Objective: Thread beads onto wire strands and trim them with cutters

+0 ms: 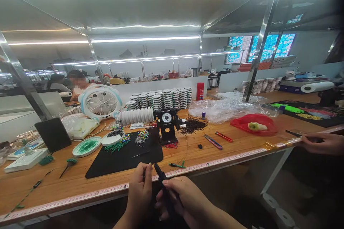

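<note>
My right hand (189, 196) is wrapped round a slim black tool (160, 172), its narrow end pointing up and left; its kind is unclear. Thumb and fingers of my left hand (139, 186) are pinched together close beside the tool's tip, and whatever they hold is too small to make out. Both hands are in front of the table's edge. Behind them a black mat (115, 162) carries loose coloured beads (142, 136), green pieces (116, 146) and a thin needle-like rod (140, 154). A short green-and-black cord piece (176, 165) lies just beyond my right hand.
A winding device with a dial (166, 125) stands behind the mat, near stacked spools (167, 98). White dishes (86, 146), a fan (103, 102), a utility knife (213, 141) and a red bag (239, 121) are about. At right, another person's hand (324, 144) holds a dark tool.
</note>
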A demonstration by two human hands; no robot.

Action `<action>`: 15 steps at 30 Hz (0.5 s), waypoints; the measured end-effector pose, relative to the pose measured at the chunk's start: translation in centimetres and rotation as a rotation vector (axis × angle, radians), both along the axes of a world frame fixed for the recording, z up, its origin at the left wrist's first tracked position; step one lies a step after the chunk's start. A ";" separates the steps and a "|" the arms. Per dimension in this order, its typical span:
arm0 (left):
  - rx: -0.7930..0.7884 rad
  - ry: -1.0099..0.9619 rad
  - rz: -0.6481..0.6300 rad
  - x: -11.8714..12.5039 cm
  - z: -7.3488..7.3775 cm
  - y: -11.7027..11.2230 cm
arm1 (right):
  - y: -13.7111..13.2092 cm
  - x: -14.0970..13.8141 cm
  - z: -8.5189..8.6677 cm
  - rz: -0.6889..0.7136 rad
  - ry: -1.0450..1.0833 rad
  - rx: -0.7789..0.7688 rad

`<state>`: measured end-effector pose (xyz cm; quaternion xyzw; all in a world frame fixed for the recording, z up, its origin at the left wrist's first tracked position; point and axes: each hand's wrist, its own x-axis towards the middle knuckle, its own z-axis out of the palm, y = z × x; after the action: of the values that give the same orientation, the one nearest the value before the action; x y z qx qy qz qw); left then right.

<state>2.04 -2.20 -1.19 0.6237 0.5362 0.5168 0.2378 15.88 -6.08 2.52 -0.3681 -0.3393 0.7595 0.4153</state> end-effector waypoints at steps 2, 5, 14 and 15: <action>0.015 0.027 0.006 0.1 -0.1 -0.1 | 0.1 -0.1 0.0 0.009 0.030 0.000; 0.027 0.053 -0.006 0.3 -0.2 -0.2 | 0.3 -0.1 0.0 0.012 0.036 0.022; -0.038 -0.012 -0.066 0.2 0.4 -0.2 | 0.6 -0.1 -1.6 -0.075 -0.132 0.117; -0.053 -0.029 -0.074 0.1 0.4 0.0 | 0.7 -0.1 -1.7 -0.088 -0.154 0.132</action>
<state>2.13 -2.22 -0.79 0.6290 0.5226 0.5022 0.2810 15.77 -5.39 0.81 -0.4119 -0.4031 0.6861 0.4440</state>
